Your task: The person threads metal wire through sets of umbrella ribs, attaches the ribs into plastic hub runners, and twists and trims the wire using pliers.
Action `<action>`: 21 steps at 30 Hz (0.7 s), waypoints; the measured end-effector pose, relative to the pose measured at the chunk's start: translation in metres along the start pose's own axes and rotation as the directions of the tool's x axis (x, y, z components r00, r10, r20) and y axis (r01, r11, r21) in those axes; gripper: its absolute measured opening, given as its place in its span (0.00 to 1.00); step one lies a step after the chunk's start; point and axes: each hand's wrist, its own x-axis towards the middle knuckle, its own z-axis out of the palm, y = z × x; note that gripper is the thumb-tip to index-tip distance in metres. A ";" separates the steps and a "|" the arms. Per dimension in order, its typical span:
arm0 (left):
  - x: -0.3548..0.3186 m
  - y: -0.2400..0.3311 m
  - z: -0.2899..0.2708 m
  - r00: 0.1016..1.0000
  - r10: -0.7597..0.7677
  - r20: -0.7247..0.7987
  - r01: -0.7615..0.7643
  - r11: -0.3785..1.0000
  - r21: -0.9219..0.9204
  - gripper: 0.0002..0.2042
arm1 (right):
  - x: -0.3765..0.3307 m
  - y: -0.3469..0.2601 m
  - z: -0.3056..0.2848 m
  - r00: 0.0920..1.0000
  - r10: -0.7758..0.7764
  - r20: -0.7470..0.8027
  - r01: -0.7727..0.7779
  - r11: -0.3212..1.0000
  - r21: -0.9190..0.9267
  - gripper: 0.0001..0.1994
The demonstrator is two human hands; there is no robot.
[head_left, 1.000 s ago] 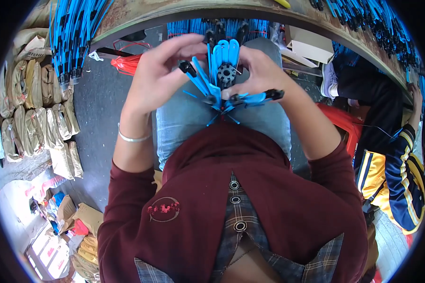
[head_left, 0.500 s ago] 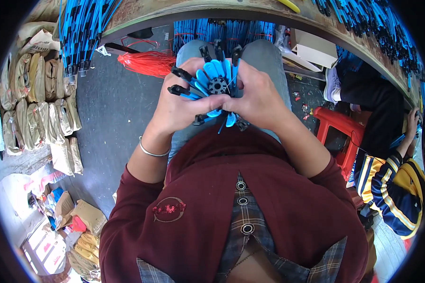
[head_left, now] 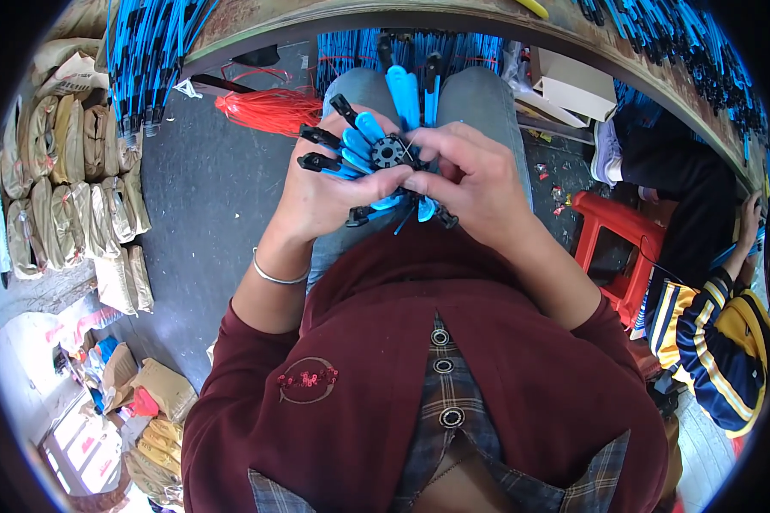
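Over my lap, both hands hold a bundle of blue ribs (head_left: 357, 141) with black ends, fanned out like an umbrella frame. At its middle is a round black notched hub (head_left: 388, 152) with a hole through it. My left hand (head_left: 318, 190) is closed round the bundle from the left, its thumb just below the hub. My right hand (head_left: 479, 171) pinches at the hub's right side, index finger and thumb close together. A thin wire shows at that edge. Two ribs stand apart at the far side. What lies under my right fingers is hidden.
A wooden table (head_left: 453, 19) curves across the far side, with more blue ribs (head_left: 689, 60) on it. Red strands (head_left: 269, 112) hang at the left. A red stool (head_left: 620, 248) and a seated co-worker (head_left: 710, 342) are at the right; wrapped bundles (head_left: 51, 197) stack at the far left.
My right hand has shifted slightly right and its fingers have come over the hub's edge. The far ribs have spread away from the bundle, and the hub has moved slightly left.
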 end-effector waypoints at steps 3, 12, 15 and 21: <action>0.003 -0.004 0.002 0.999 0.051 0.006 -0.051 0.999 -0.007 0.15 | 0.001 0.009 0.000 0.996 -0.080 0.024 0.081 0.996 -0.046 0.15; 0.008 -0.010 0.009 0.985 0.175 0.006 -0.172 0.963 0.208 0.15 | 0.001 0.010 -0.006 0.976 -0.194 0.103 0.208 0.965 -0.159 0.13; 0.008 -0.008 0.012 0.995 0.066 -0.079 -0.052 0.984 0.169 0.16 | 0.011 0.014 -0.014 0.972 -0.192 0.139 0.209 0.970 -0.121 0.13; 0.010 -0.012 0.025 0.996 0.002 -0.093 -0.008 0.998 -0.067 0.20 | 0.014 0.020 -0.016 0.979 -0.136 0.154 0.141 0.990 -0.024 0.14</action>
